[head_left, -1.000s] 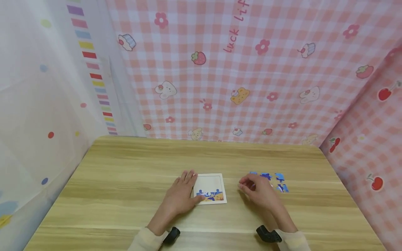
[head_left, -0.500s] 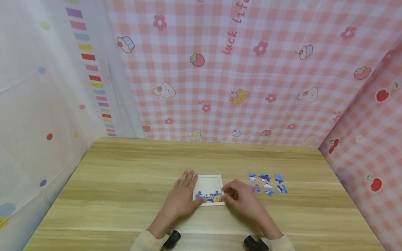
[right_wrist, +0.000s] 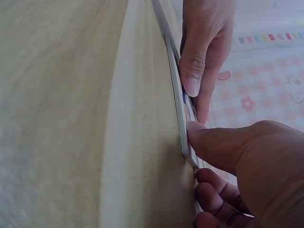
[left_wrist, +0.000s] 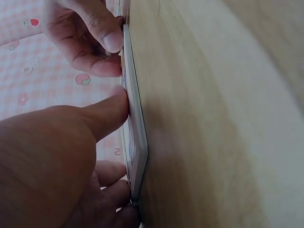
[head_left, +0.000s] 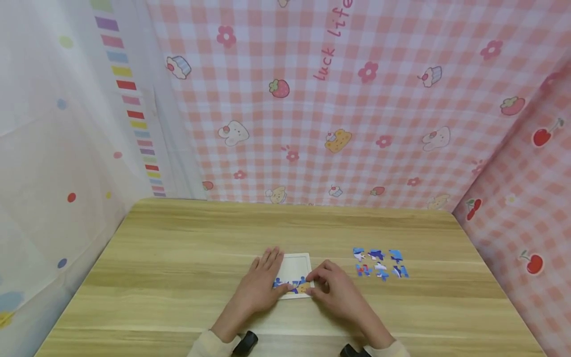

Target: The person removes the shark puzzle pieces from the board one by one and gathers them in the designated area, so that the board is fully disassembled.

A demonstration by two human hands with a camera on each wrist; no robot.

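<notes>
A small white jigsaw puzzle tray [head_left: 292, 265] lies on the table between both hands. Along its near edge sits a row of blue and yellow puzzle pieces [head_left: 304, 287]; the upper part of the tray is bare. My left hand [head_left: 257, 285] rests along the tray's left side with fingers extended, its thumb [left_wrist: 111, 111] pressing on the piece row. My right hand [head_left: 335, 290] holds the tray's near right edge between thumb and curled fingers, the thumb [right_wrist: 209, 140] on the tray's surface. Exactly where its fingertips meet the piece row is partly hidden.
Several loose blue jigsaw pieces [head_left: 380, 269] lie in two rows to the right of my right hand. The wooden table [head_left: 178, 248] meets a pink checked cloth [head_left: 312, 109] at the back. A white cloth [head_left: 67, 148] hangs on the left.
My right hand has moved left from beside the loose pieces to the tray's right edge. The tray has shifted slightly left and nearer, while my left hand stays on it.
</notes>
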